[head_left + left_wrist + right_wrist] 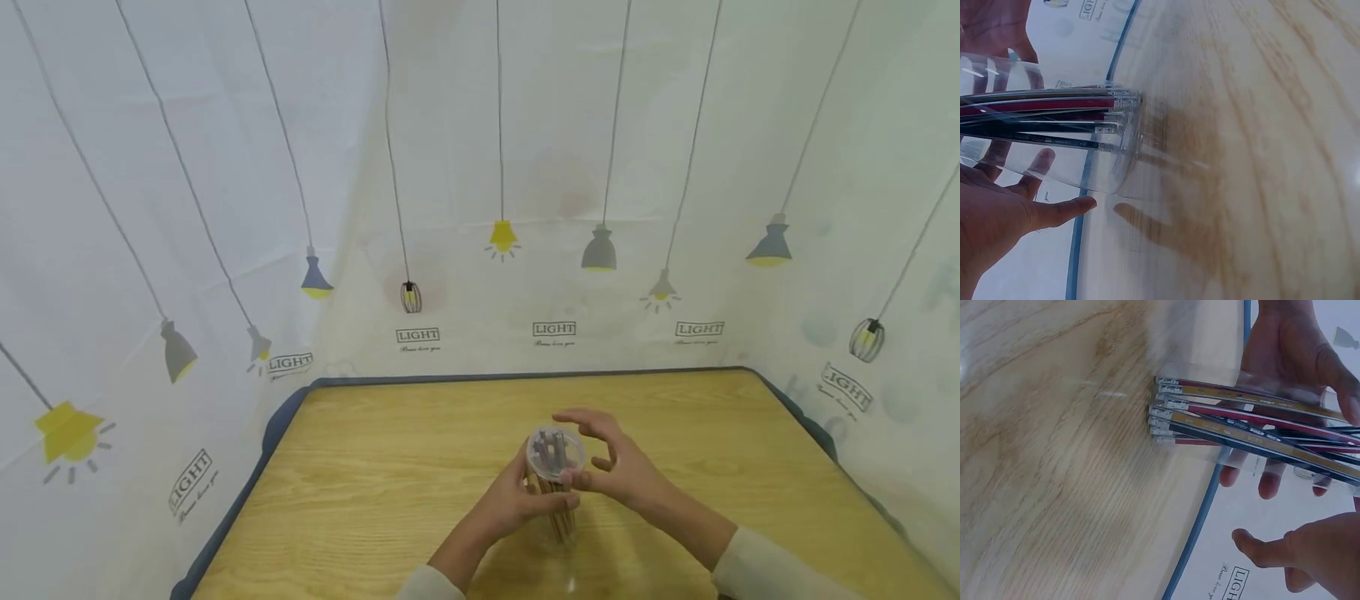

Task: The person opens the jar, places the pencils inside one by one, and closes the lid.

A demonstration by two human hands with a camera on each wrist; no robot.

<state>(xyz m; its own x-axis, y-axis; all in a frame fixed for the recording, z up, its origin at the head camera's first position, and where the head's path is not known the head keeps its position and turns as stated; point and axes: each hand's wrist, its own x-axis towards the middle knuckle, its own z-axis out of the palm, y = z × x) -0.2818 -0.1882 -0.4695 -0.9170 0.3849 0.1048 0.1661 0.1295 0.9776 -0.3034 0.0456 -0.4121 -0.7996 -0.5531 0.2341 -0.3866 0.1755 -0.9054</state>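
Observation:
My left hand [506, 504] grips a clear plastic pencil jar [567, 533], thumb across its near side and the other fingers behind. The jar stands upright, its base right at the tabletop. Striped pencils [1235, 419] in red, yellow and dark colours lean inside, metal-ringed eraser ends down. A round translucent lid [573, 454] shows at the top, with pencil ends visible through it. My right hand [626, 467] arches over the lid, thumb at the near rim and forefinger just beyond the far rim. Its lower fingers [1266, 550] are loose beside the jar in the right wrist view.
The wood-grain table [375, 467] has a dark blue edge [480, 377] along its back and sides. White sheeting [465, 125] printed with hanging lamps and LIGHT labels walls in the back, left and right. Light glares off the tabletop in the wrist views.

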